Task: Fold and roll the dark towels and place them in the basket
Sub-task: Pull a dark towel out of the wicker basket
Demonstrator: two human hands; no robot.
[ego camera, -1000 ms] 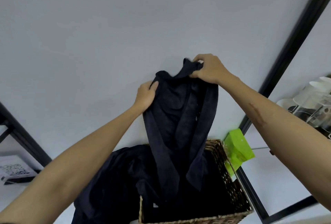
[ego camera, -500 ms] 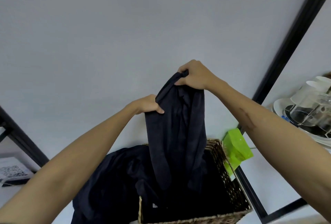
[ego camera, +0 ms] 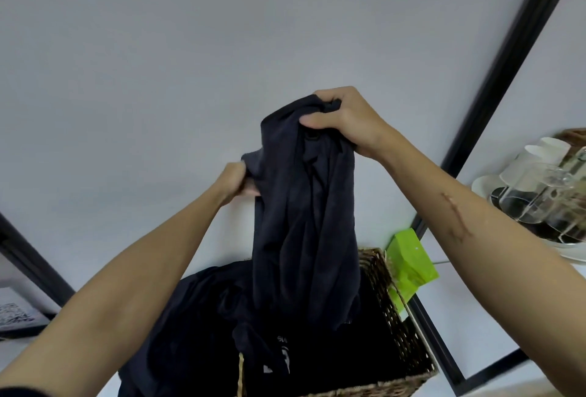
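A dark navy towel (ego camera: 304,222) hangs bunched in the air above the wicker basket (ego camera: 409,333). My right hand (ego camera: 342,120) grips its top edge, held highest. My left hand (ego camera: 236,182) pinches a lower fold at the towel's left side. The towel's bottom end dangles into the basket's dark inside. More dark towels (ego camera: 196,327) lie heaped over the basket's left side and spill onto the white table (ego camera: 126,111); a white label shows on one of them.
A bright green packet (ego camera: 410,262) leans beside the basket's right wall. At the right stand white cups and a glass jug (ego camera: 539,193) on a plate. Black frame bars (ego camera: 494,86) cross the white surface. A printed card (ego camera: 16,317) lies far left.
Both hands have shifted their hold along the towel: the right hand regripped the top, the left dropped to a lower fold at the left. The towel hangs more bunched.
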